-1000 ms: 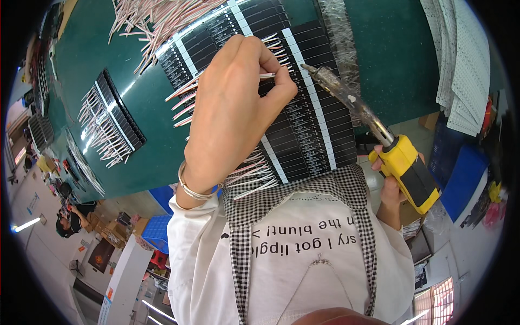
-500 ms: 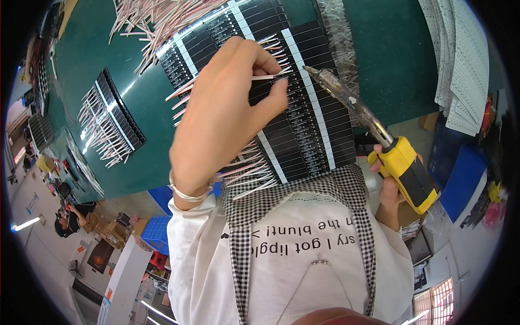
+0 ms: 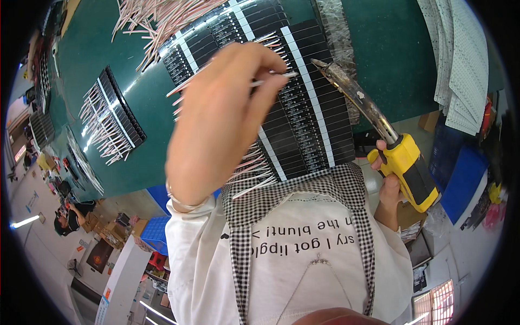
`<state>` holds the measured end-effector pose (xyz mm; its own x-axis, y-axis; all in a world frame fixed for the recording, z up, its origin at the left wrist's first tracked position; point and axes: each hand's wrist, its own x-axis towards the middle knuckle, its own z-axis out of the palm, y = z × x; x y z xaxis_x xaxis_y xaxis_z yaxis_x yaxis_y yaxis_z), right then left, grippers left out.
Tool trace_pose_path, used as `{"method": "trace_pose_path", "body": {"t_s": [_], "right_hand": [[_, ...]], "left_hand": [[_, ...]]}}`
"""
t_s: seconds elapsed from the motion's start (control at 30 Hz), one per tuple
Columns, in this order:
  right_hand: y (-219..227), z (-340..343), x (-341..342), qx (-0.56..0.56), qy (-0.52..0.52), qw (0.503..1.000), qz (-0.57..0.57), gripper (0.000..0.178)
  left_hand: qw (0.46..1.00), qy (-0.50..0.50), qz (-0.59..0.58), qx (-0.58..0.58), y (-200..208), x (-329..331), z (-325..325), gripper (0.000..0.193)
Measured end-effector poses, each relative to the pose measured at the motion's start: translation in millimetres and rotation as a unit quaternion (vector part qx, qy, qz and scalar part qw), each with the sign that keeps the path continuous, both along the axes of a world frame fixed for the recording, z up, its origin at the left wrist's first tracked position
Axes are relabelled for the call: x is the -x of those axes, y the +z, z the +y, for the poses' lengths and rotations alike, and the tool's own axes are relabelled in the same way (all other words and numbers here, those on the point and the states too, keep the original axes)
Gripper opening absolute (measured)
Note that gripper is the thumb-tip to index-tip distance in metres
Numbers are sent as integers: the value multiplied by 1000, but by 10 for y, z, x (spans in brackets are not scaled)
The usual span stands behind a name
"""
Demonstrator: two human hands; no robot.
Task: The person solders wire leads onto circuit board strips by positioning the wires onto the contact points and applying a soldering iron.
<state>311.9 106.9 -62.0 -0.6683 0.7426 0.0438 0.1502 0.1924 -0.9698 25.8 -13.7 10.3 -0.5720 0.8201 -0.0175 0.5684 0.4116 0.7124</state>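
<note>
My left hand (image 3: 214,124), blurred by motion, is closed in a pinch over a panel of black circuit board strips (image 3: 338,127) with white bands. A thin white wire (image 3: 292,74) sticks out between its thumb and forefinger, over the row of pads. In my right hand (image 3: 389,189) is the handle of a yellow and black soldering gun (image 3: 409,168). Its darkened tip points up and left, just right of the panel's white band. Attached wires (image 3: 252,176) fan out from the panel's lower left side; my left hand hides part of them.
Loose pink and white wires (image 3: 157,24) are heaped at the far left of the green table (image 3: 141,173). Left lies another board panel (image 3: 116,111) with wires. Bubble wrap (image 3: 344,49) runs beside the boards; white dotted sheets (image 3: 460,70) hang at the right edge.
The soldering gun's tip has moved a little right and away from the wire. My left hand has shifted slightly and turned, still pinching the wire.
</note>
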Motion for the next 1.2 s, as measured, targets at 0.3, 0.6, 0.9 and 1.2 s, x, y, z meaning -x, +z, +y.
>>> {"method": "trace_pose_path", "body": {"t_s": [0.3,0.6,0.9,1.2], "right_hand": [[59,-5,-59,-62,8,997,-53,50],[96,52,-56,-100,104,987,-71,66],[97,43,19,-110,79,989,-59,72],[126,0,81,-101,55,991,-65,71]], "left_hand": [[999,-1,-26,24,-172,-34,81,17],[999,20,-7,-24,-252,-55,73,11],[1000,-4,-19,15,-189,-31,62,17],[999,24,-13,-24,-245,-55,81,12]]}}
